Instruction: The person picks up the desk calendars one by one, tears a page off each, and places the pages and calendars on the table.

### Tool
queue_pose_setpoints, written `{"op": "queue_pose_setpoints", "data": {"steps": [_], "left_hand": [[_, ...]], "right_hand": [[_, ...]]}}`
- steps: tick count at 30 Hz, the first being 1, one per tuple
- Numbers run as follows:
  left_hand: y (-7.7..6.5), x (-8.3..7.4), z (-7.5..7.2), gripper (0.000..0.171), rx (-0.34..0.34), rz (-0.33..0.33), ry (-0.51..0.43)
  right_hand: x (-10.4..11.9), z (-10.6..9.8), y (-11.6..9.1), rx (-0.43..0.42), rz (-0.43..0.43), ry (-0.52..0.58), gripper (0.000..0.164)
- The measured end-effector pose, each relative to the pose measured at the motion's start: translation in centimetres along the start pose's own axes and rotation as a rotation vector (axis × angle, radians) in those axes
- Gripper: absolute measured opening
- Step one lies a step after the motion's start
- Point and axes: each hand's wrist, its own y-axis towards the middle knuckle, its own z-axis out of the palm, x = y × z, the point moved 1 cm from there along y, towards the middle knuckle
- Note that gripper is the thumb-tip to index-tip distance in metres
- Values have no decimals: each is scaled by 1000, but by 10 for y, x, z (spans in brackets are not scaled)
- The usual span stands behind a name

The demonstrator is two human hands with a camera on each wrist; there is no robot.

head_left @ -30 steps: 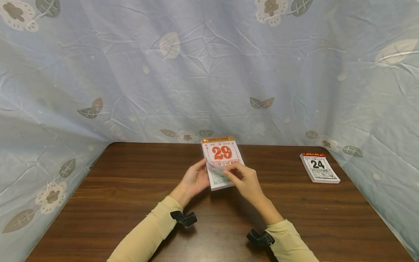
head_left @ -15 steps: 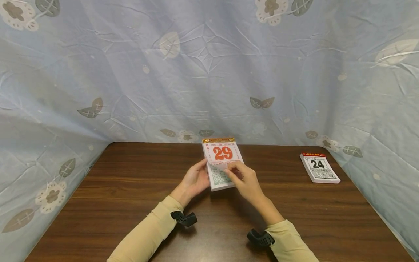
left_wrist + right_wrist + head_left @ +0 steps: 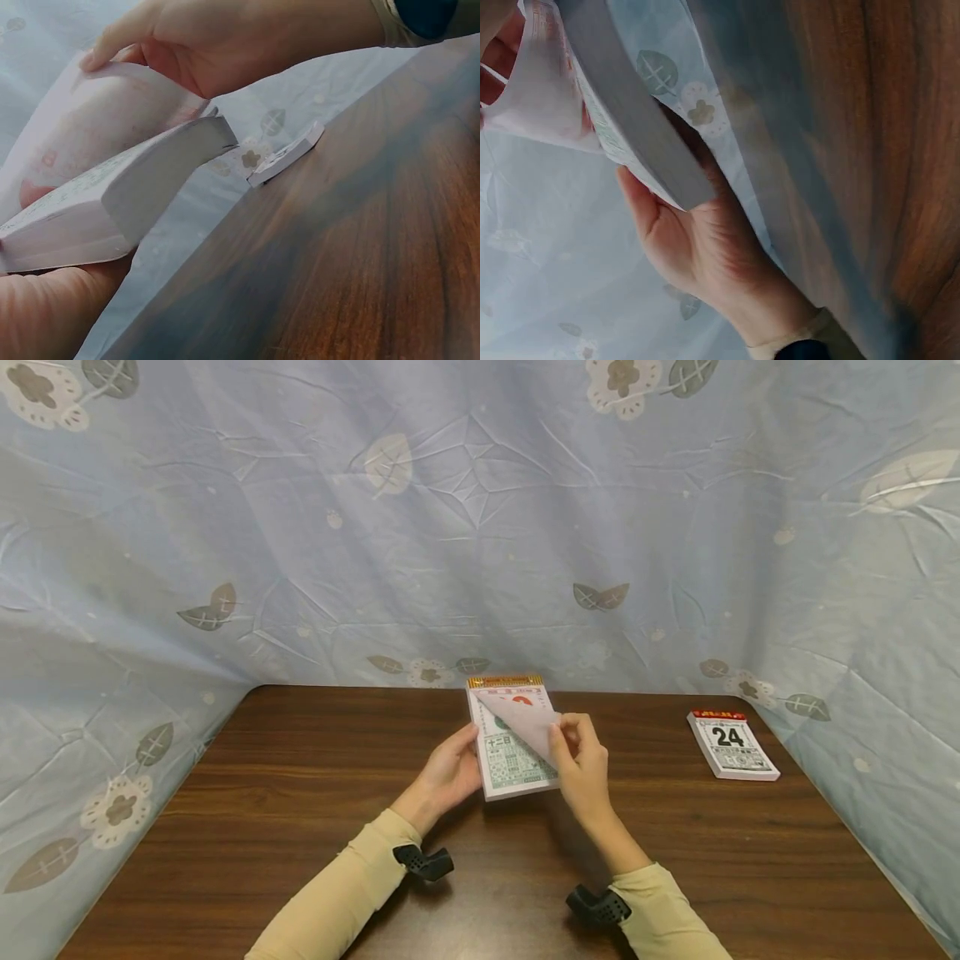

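A thick tear-off calendar (image 3: pixel 510 768) with a gold strip along its top is held tilted up over the table. My left hand (image 3: pixel 448 770) grips its left side, thumb at the page edge; in the right wrist view the palm of the left hand (image 3: pixel 712 247) lies under the block. My right hand (image 3: pixel 585 768) pinches the lower part of the top page (image 3: pixel 528 725), which is peeled diagonally up and to the right. Its pale back faces me, and only part of a red numeral still shows. Green print appears on the sheet below. The left wrist view shows the lifted page (image 3: pixel 105 127) curving above the block.
A smaller tear-off calendar (image 3: pixel 735 752) with a red top and a black 24 lies at the right of the dark wooden table (image 3: pixel 300 760). A patterned pale blue cloth (image 3: pixel 480 568) hangs behind and along both sides.
My right hand has moved slightly right and turned, drawing the red 29 page farther up and across. More of the green sheet beneath is exposed. My left hand stays almost in place.
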Motion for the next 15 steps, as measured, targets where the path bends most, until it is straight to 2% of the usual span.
{"op": "queue_pose_setpoints", "data": {"steps": [4,8,12,15], "left_hand": [[-1,1,1,50,-17,4,69],[-3,2,3,51,-32,-3,110],[-4,2,4,51,-35,-2,129],[-4,3,4,51,-43,2,132]], "right_hand": [[4,-8,6,-50,120,13,11],[10,-14,10,-59,225,30,12],[-6,-15,11,-70,340,54,13],[-19,-14,11,-81,390,45,13]]}}
